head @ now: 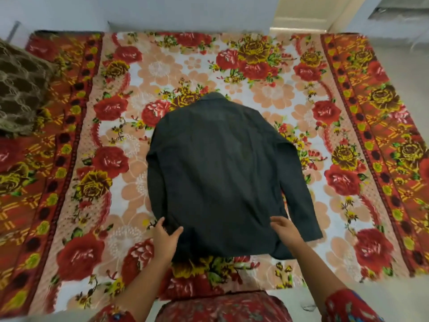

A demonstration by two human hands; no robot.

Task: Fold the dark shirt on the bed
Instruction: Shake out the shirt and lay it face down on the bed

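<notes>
The dark shirt (pixel 216 163) lies spread flat, back side up, in the middle of the bed (pixel 290 108), with its collar pointing to the far side. Its right sleeve runs down along the body to a cuff near the bottom right. The left sleeve is hidden, apparently tucked under. My left hand (pixel 166 238) rests at the shirt's lower left corner, fingers spread, thumb on the fabric. My right hand (pixel 286 231) hovers over the lower right hem with fingers apart; I cannot see it gripping cloth.
A red and peach floral bedsheet (pixel 111 159) covers the whole bed. A brown patterned pillow (pixel 21 89) sits at the far left. A white wall (pixel 162 12) and a doorway lie behind the bed, and pale floor (pixel 413 275) shows at the right.
</notes>
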